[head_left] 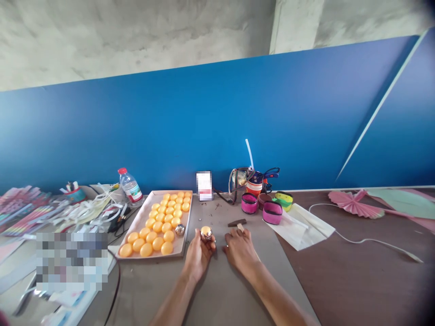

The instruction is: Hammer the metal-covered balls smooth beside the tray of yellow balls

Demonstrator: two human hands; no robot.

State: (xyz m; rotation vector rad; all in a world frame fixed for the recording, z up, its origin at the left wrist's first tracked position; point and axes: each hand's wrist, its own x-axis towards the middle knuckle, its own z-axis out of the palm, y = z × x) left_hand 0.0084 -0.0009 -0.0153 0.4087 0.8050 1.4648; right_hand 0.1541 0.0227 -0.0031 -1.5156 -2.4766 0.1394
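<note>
My left hand (199, 251) is closed around an orange ball partly covered in shiny silver-and-dark pieces (206, 233), its orange top showing. Close by on the right, my right hand (242, 249) rests low over the grey mat with its fingers curled. A small pale piece (240, 227) shows at those fingers; what it is I cannot make out. Just beyond them lies a short dark brown strip (237, 222). Left of my hands, a shallow white tray (152, 196) carries several plain orange balls (157, 243) and one silver-patterned ball (180, 229) at its right side.
Pink and yellow-green bands (272, 213) stand near a white sheet (299, 228) on the right. Behind them is an orange-and-white cup (254, 187) with tools and cords. A bottle (130, 185) stands behind the tray. White strips (98, 210) clutter the left. A blue partition (204, 122) closes the back.
</note>
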